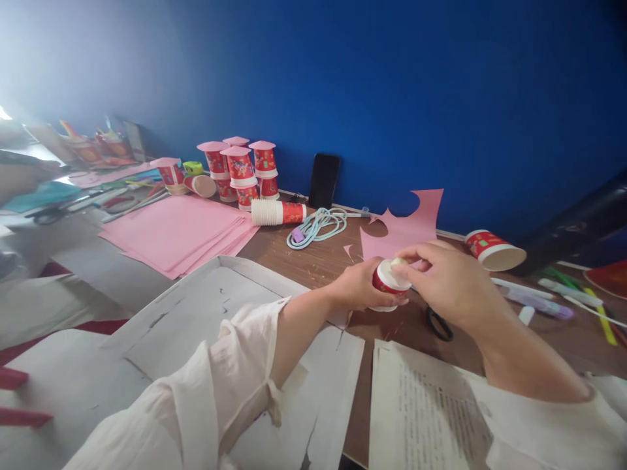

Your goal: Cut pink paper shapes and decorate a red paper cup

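A red and white paper cup [390,279] is in my left hand [360,285], its fingers wrapped round the side. The cup's white end faces up. Above it, my right hand [441,274] pinches a small pale yellow-green object [399,262] against that white end; the fingers hide most of it. Just behind the cup lies a cut sheet of pink paper [409,228] with curved pieces removed. Black scissor handles [439,324] show partly under my right forearm.
Stacked red cups with pink tops [240,166] stand by the blue wall near a phone [324,181]. Nested cups [278,213], a coiled cable [318,228], pink sheets [181,232] and a tipped cup [494,250] lie around. Printed pages [416,411] are in front. Another person is at far left.
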`<act>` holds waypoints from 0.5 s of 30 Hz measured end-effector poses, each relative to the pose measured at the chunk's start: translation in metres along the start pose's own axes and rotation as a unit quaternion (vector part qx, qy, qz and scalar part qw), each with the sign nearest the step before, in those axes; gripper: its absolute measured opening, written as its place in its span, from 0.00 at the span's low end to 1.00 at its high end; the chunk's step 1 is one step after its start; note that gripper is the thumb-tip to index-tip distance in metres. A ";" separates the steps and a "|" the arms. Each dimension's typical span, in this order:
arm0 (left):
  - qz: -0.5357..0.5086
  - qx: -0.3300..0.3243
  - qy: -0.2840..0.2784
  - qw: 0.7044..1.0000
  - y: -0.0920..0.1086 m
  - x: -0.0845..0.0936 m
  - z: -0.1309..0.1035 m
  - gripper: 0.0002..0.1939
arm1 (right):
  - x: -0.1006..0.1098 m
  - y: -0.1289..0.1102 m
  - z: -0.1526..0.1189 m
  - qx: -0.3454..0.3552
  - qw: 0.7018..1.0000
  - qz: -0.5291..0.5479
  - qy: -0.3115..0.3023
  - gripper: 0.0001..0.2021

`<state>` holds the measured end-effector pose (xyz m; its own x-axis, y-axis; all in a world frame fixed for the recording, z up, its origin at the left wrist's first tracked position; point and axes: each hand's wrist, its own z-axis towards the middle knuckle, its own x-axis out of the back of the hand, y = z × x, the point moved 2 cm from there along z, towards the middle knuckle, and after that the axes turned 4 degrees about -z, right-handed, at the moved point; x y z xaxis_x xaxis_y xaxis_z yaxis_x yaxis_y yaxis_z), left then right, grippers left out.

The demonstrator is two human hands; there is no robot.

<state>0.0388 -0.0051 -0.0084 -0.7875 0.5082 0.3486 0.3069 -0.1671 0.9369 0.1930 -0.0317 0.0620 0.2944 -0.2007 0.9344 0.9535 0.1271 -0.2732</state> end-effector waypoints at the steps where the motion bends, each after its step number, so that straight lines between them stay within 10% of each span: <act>1: 0.009 -0.001 0.007 1.000 0.000 0.000 0.000 0.32 | 0.000 0.000 0.000 -0.008 1.000 0.008 0.009 0.11; 15: 0.067 -0.006 0.005 0.998 0.004 0.000 0.000 0.31 | 0.012 -0.005 -0.014 0.102 0.993 0.028 -0.046 0.11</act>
<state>0.0398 -0.0055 -0.0043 -0.7448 0.4726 0.4710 0.4034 -0.2434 0.8821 0.1928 -0.0481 0.0715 0.3303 -0.1001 0.9385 0.9002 0.3322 -0.2814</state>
